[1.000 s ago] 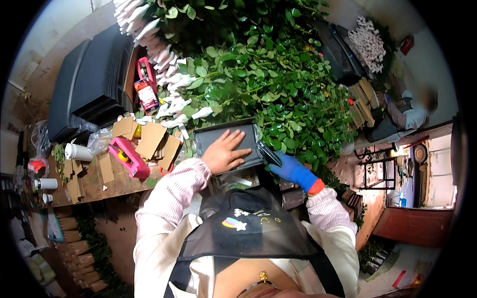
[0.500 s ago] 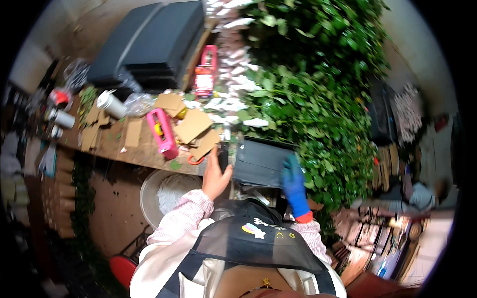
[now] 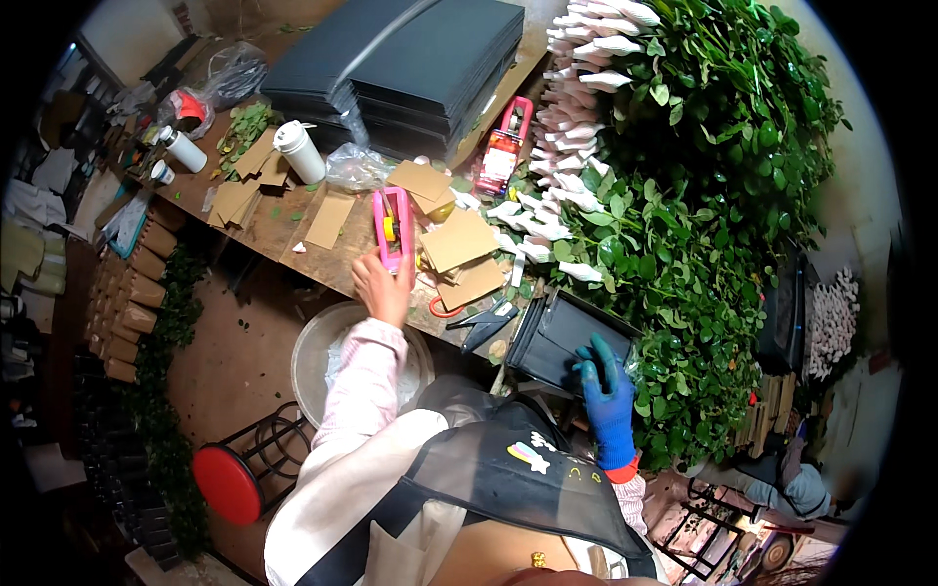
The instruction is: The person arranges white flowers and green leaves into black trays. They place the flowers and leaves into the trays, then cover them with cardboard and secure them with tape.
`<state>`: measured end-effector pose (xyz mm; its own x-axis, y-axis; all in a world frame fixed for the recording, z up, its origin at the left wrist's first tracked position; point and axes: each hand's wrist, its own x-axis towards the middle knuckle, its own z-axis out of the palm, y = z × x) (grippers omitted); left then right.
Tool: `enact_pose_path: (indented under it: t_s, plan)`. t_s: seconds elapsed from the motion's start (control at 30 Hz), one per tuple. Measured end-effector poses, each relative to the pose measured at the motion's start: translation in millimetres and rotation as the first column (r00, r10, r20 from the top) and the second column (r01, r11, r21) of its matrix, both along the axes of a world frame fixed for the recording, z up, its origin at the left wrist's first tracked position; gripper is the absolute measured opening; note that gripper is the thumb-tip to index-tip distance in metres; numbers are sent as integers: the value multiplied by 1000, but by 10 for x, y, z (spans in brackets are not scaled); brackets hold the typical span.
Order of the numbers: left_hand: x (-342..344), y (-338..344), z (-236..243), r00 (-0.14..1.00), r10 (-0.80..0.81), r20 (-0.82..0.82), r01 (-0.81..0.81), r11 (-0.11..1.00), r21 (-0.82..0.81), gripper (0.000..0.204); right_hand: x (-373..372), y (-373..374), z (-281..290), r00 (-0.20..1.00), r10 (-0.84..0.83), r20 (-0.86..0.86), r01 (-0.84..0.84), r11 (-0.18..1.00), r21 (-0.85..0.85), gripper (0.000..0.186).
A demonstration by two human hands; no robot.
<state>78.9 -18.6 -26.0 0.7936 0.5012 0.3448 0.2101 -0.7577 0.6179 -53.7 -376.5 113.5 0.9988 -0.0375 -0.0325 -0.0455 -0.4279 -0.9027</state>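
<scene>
My bare left hand [image 3: 383,293] is closed around the near end of a pink tape dispenser [image 3: 395,252] with a yellow roll, on the wooden table. My right hand [image 3: 612,410], in a blue glove, has its fingers apart over a dark shallow bin [image 3: 557,337] in front of me. It appears to hold nothing; whether the fingertips touch the bin I cannot tell. Between the hands lies a black hand tool [image 3: 486,327] with spread arms. Cardboard pieces [image 3: 459,240] lie beside the dispenser.
Leafy green stems [image 3: 684,264] with white-wrapped heads [image 3: 572,132] are heaped at the right. Dark sheets [image 3: 401,68] form a stack behind. A second pink dispenser [image 3: 500,156], a white cup [image 3: 298,151] and a plastic bag [image 3: 357,166] share the table. Below are a round bin [image 3: 311,361] and red stool [image 3: 228,483].
My left hand has moved left from beside the dark bin to the pink tape dispenser. The right hand remains at the bin. The whole view has shifted, exposing the black tool.
</scene>
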Motion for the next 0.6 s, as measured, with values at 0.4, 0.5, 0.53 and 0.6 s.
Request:
enact_pose_path:
  t_s: [0.4, 0.5, 0.53, 0.6]
  plan:
    - [-68, 444, -325, 936, -331, -121, 219, 816, -535, 40, 26, 229, 27, 997, 69, 26, -66, 992, -109, 44]
    - [-292, 317, -465, 925, -284, -253, 184, 917, -355, 38, 26, 235, 11, 998, 57, 27, -54, 994, -99, 43]
    - [-301, 290, -443, 902, -225, -367, 168, 969, -182, 35, 40, 197, -41, 999, 43, 31, -40, 994, -101, 44]
    - [-374, 319, -389, 846, -254, -469, 250, 966, -71, 35, 27, 125, -71, 1000, -6, 26, 8, 996, -91, 44]
